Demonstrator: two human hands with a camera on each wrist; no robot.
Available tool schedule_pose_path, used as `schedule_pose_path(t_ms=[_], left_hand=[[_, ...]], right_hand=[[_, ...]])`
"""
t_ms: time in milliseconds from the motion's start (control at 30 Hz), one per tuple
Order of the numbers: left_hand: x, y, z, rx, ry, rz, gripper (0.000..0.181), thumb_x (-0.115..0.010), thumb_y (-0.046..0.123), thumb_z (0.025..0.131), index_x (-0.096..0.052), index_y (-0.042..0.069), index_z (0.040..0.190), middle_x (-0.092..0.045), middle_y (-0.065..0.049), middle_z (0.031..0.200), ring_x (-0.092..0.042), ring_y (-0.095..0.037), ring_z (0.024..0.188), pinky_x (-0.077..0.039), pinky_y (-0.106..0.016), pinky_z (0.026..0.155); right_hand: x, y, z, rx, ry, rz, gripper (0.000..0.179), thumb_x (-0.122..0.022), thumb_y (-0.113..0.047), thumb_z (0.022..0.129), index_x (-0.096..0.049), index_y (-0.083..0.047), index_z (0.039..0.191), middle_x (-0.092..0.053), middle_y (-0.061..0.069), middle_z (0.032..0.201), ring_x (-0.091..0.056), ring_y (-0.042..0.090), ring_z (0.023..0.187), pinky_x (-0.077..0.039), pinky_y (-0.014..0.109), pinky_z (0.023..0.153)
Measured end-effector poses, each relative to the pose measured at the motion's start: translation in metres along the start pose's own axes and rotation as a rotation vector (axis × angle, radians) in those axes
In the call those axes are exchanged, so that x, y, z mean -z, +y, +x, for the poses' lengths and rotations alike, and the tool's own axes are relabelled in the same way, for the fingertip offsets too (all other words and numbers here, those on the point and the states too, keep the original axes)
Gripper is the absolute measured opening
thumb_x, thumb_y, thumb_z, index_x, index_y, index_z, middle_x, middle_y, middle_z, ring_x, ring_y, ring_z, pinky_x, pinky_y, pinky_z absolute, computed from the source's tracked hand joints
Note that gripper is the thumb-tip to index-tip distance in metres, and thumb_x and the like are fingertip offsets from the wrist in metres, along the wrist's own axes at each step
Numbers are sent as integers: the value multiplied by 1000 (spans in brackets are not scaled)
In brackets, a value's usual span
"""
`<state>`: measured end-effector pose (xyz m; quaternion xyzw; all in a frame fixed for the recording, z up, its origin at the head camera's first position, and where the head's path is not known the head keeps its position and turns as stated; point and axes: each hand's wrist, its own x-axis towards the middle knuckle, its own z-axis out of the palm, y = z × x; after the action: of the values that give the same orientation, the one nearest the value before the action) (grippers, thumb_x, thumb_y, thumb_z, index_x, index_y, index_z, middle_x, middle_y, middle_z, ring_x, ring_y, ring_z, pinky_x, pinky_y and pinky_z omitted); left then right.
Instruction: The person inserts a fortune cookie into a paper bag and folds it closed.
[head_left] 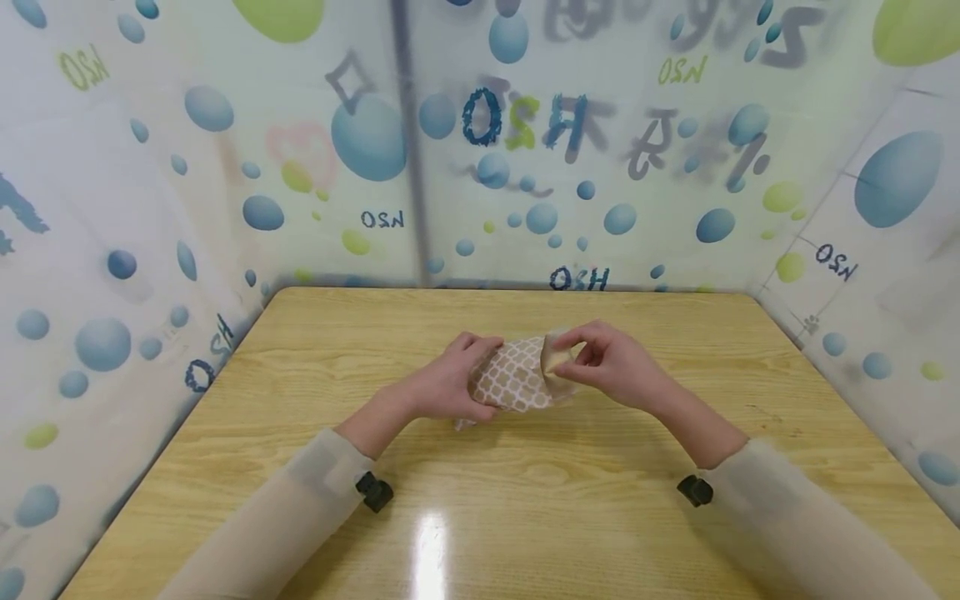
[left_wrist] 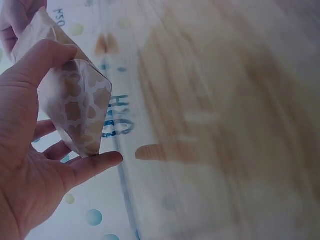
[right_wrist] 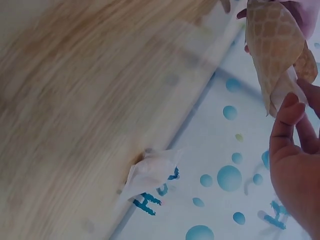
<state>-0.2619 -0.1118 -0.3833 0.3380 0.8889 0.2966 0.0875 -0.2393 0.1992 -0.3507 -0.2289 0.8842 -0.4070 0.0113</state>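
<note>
A tan paper bag (head_left: 513,375) with a white lattice pattern is held just above the middle of the table. My left hand (head_left: 450,383) grips its left end, thumb on one side and fingers on the other; in the left wrist view the bag (left_wrist: 82,107) narrows to a folded corner between thumb and fingers. At the other end, my right hand (head_left: 611,367) pinches the edge of the mouth with thumb and fingertips. Pale lining shows there. In the right wrist view the bag (right_wrist: 275,45) hangs beside the right hand (right_wrist: 300,160), whose fingertips hold a whitish flap.
The wood-grain table (head_left: 300,333) is glossy and shows reflections. Printed curtains (head_left: 487,192) with blue and green dots enclose it at the back and sides. Each sleeve cuff carries a small black wrist camera (head_left: 373,492).
</note>
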Motion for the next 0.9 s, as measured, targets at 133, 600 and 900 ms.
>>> schedule_pose_path(t_ms=[133,600,900], left_hand=[[-1,-1,0,2,9,5,107,-90,32,84,-31,9,171,-39,-22,158,-47,-32,136,-49,-54,115],[0,0,-2,27,18,10,108,-90,31,84,-30,12,171,-38,-21,157,-47,-32,136,-49,-55,116],[1,-1,-5,34,25,9,111,-91,30,83,-27,10,172,-36,-23,159,-45,-35,139,-48,-57,117]], right_hand=[[-1,-1,-1,-8,-19,6,33,-81,-17,101,-77,-10,132,-67,17,130,-68,16,91,-58,28,69],[3,-2,-1,-84,-36,81,37,-78,-18,103,-73,-8,139,-73,17,137,-72,29,90,-64,41,72],[2,-3,1,-119,1,121,35,-78,-16,102,-74,-9,136,-74,17,127,-68,21,78,-59,34,64]])
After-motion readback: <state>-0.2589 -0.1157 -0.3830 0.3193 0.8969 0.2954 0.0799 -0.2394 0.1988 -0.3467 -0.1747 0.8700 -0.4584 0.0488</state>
